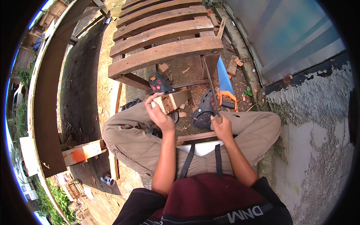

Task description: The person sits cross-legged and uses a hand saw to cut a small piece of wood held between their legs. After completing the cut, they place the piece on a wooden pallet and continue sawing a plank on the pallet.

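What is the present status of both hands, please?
Left hand: holding wood block. Right hand: gripping long thin tool. Close by: blue-bladed saw, unheld.

This looks like an outdoor woodworking spot beside a building. Sunlit bare ground [104, 56] and green plants [50, 198] show the open air; a metal sheet [288, 37] and a rough cement wall [315, 101] line one side. A slatted wooden stand [165, 56], a handsaw [224, 77] and scattered wood offcuts [231, 66] mark the woodwork.

Maroon shirt [204, 193], black sleeves [272, 198], tan trousers [129, 140]
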{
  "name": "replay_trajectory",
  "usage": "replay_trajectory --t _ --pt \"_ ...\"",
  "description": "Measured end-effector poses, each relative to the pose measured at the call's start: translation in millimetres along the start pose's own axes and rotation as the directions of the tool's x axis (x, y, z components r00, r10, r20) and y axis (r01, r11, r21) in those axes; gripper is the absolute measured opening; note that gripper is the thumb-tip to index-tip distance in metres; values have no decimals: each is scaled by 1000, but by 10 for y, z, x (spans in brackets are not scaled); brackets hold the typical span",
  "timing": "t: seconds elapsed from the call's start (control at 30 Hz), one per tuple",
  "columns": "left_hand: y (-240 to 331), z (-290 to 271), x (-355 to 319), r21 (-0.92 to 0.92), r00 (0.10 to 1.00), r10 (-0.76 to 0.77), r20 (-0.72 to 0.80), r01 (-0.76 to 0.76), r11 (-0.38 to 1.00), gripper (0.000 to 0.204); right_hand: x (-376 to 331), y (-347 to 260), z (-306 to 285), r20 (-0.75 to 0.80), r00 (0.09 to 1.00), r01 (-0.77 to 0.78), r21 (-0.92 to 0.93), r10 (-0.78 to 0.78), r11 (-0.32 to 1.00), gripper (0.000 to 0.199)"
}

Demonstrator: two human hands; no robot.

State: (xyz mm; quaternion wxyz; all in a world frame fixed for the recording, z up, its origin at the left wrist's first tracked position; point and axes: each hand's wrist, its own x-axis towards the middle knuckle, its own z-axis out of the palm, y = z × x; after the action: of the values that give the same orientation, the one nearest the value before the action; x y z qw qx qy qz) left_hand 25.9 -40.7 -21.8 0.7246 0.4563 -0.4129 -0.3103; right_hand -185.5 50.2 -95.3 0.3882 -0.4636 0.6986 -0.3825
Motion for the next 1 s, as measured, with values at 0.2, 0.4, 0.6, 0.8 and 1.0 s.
replay_trajectory --t 0.2,0.4,0.6,0.8,1.0 --pt "-34 -44 349 -110 998 -62 14 63 992 36 15 48 -2 40 999 -24 -9 25 1000 41" --pt "-234 70 757 -261 911 -193 364 298 918 55 94 163 13 131 991 -12 -112 27 994 39" --pt "-356 351 1053 -116 889 -217 403 285 952 68 127 300 -163 266 945 -137 -203 189 970 46" --pt "-490 580 957 -63 946 -280 161 293 954 72 129 313 -221 259 923 -223 -245 285 944 48" --pt "-646 498 933 -120 997 -59 46 64 991 73 121 327 -142 279 912 -251 -199 301 947 51"
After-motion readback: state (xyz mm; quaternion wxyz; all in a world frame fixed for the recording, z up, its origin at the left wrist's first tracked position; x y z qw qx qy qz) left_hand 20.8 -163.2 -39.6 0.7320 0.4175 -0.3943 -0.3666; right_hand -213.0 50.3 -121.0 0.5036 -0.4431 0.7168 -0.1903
